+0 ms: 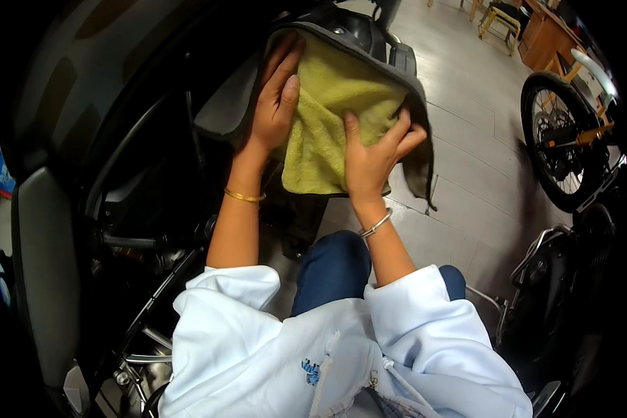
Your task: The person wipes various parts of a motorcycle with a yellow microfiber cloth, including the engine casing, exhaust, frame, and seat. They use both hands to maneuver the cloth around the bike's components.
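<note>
A two-sided cloth (314, 164), fluffy yellow-green on one face and grey on the other, is spread between my hands at top centre, over part of a dark vehicle body. My left hand (275, 104) is closed on its left side, fingers slightly curled with the thumb lying on the yellow face. My right hand (373, 153) grips the right side, thumb and bent fingers pressed into the yellow pile. Behind the cloth's top edge shows a black vehicle part (361, 31); what lies directly under the cloth is hidden.
A black motorbike (45, 244) fills the left side, with bars and metal parts. At right stand a spoked wheel (557, 139) and another dark vehicle (540, 279). A tiled floor (467, 118) runs between. A yellow-framed chair (498, 28) and wooden desk (540, 38) are at back right.
</note>
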{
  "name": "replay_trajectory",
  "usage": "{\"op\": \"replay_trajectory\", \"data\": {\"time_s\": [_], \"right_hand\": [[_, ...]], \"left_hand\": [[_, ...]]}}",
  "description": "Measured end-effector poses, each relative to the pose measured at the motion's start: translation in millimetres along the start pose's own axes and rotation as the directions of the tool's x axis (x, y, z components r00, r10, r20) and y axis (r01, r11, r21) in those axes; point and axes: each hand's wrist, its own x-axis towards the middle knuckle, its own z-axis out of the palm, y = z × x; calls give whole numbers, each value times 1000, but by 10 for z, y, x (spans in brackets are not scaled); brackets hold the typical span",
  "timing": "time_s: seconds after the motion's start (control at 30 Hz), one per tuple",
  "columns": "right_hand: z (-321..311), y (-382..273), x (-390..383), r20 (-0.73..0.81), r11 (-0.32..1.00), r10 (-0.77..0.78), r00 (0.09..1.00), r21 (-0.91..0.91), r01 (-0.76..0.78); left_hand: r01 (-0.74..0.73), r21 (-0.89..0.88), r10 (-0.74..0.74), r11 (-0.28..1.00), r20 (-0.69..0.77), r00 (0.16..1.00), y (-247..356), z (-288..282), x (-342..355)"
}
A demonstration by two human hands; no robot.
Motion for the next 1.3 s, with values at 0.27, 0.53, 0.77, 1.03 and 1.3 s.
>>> {"op": "replay_trajectory", "data": {"time_s": [0.27, 0.53, 0.77, 1.03, 1.3], "right_hand": [[18, -366, 168, 308, 757, -500, 809, -299, 582], [362, -682, 354, 489, 583, -701, 519, -27, 812], [739, -684, 159, 642, 333, -722, 257, -3, 943], [579, -292, -314, 667, 414, -702, 250, 96, 905], [-40, -132, -149, 600, 663, -648, 470, 140, 735]], "left_hand": [[166, 7, -166, 986, -49, 985, -482, -193, -203], [265, 8, -257, 964, -209, 944, -883, -239, -460], [421, -155, -448, 894, -265, 854, -724, 64, -764], [538, -492, -687, 684, -190, 701, -471, 455, -1101], [491, -761, -777, 424, -27, 629, -74, 871, -1447]]}}
